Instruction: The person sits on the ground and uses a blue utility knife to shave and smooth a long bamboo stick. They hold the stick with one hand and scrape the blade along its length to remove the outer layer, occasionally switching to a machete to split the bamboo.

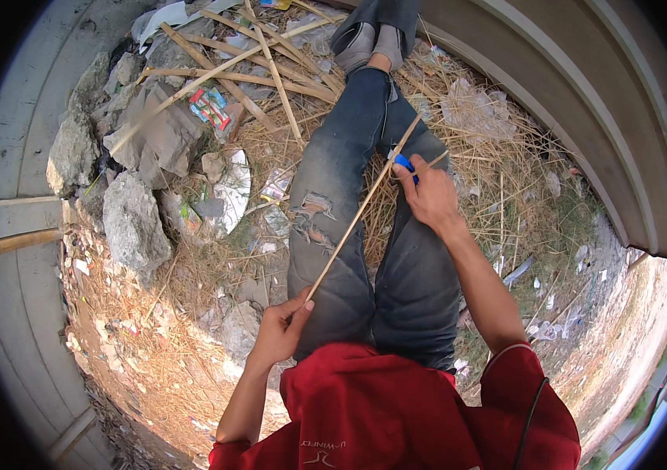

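Left of the ripped jeans (337, 317) I see a jagged grey rock (136, 223). Beside the jeans' left thigh, the left hand (280, 327) pinches one end of a thin bamboo strip (351, 227) slanting across them. Over their right leg, the right hand (434, 196) curls its fingers around a blue tool (406, 164) against the strip. A ribbed panel (584, 86) stands to the jeans' right.

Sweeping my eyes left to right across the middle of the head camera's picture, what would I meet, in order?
Grey wall → large grey rock → white curved piece → the person's left hand's fingers → right hand's fingers → brown ridged sheet.
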Demonstrator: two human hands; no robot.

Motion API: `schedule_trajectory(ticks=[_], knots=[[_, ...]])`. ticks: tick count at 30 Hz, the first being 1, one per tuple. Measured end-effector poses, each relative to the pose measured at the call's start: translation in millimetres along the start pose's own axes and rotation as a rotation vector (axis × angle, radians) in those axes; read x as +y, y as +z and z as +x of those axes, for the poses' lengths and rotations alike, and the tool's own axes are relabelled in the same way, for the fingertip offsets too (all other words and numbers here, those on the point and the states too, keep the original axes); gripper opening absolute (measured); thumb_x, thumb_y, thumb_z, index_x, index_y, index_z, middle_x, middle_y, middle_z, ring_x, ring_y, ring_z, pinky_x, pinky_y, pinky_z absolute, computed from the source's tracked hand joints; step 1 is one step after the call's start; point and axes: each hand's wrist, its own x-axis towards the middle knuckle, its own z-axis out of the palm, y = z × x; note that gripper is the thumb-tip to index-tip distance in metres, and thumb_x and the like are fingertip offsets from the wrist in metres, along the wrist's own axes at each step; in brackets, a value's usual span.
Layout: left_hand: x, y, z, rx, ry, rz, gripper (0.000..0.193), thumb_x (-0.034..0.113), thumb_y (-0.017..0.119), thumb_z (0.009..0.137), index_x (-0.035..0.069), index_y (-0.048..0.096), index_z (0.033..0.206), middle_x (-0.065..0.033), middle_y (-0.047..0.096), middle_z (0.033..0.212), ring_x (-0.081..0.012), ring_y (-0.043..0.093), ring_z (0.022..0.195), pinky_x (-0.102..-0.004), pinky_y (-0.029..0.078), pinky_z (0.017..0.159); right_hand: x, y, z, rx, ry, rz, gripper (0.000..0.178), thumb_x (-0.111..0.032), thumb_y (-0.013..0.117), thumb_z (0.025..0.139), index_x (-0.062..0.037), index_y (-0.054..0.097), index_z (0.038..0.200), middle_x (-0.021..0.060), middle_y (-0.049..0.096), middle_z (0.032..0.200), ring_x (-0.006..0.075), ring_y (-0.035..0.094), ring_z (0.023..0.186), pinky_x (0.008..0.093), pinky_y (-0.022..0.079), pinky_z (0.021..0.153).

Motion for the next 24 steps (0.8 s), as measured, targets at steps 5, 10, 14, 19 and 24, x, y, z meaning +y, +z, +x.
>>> schedule_trajectory(ticks=[5,10,14,19,24], knots=[[-4,-9,8,0.024,0.009,0.002,0.041,0.022,0.060,0.104,-0.004,0.060,0.136,0.0033,0.055,0.077,-0.0045,0.047,0.074,-0.0215,0.043,0.067,-18,16,-37,-0.113,-0.161,0.086,0.042,-0.045,0.056,0.101,-0.0038,0.060,0.100,0.0248,0.067,0.071,0.0477,0.066,0.071,0.0588,0.050,0.065],[-29,-15,-6,0.019,-0.012,-0.088,0.041,0.022,0.060,0.105,-0.004,0.060,0.137,0.0039,0.058,0.076,-0.0048,0.050,0.073,-0.0227,0.044,0.066,18,4,-7,-0.083,-0.154,-0.040,0.039,-0.047,0.059,0.098,-0.0074,0.061,0.098,0.0217,0.067,0.071,0.0467,0.066,0.071,0.0571,0.051,0.063],[-26,-14,0,-0.021,0.003,-0.154,0.038,0.020,0.058,0.106,-0.002,0.061,0.136,0.0072,0.051,0.067,-0.0024,0.042,0.061,-0.0227,0.035,0.055,2,-14,-1,-0.008,-0.166,-0.086,0.039,-0.046,0.059,0.099,-0.0072,0.060,0.092,0.0202,0.066,0.069,0.0455,0.066,0.069,0.0559,0.050,0.062],[-31,-28,11,-0.194,-0.064,-0.420,0.037,0.019,0.053,0.108,-0.001,0.060,0.137,0.0078,0.036,0.059,-0.0030,0.030,0.049,-0.0232,0.024,0.045,14,11,-3,-0.146,-0.047,0.489,0.042,-0.044,0.063,0.099,-0.0058,0.056,0.084,0.0121,0.057,0.062,0.0321,0.058,0.055,0.0464,0.044,0.053],[-38,-34,12,-0.196,-0.125,-0.414,0.039,0.022,0.053,0.108,-0.003,0.060,0.136,0.0065,0.035,0.057,-0.0038,0.029,0.047,-0.0239,0.023,0.044,19,7,-3,-0.399,-0.065,0.762,0.035,-0.038,0.077,0.091,-0.0078,0.059,0.084,-0.0017,0.046,0.061,0.0153,0.047,0.051,0.0345,0.038,0.049]])
